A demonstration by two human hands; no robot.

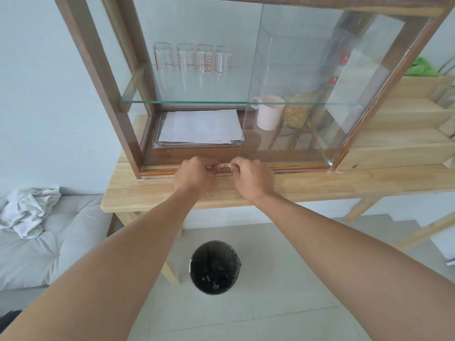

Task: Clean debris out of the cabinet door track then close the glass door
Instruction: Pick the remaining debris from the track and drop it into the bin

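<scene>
A wooden-framed cabinet [103,77] stands on a pale wood tabletop [320,185], with a grey bed [49,242] to the left. The glass door [307,94] is clear and frameless, and covers the right part of the cabinet front, its left edge standing near the middle, so the left half is open. The door track [300,166] is a narrow brown groove along the cabinet's bottom front edge. On the floor below stands a black-lined bin [214,267] with pale scraps in the bottom. Both hands meet at the track just left of the door's edge. The left hand [194,174] and right hand [253,178] are curled, fingers [231,166] bunched together, pinching at small pale bits; what each grips is too small to tell. Four glasses [193,62] on the glass shelf [184,102] carry red print, unreadable.
</scene>
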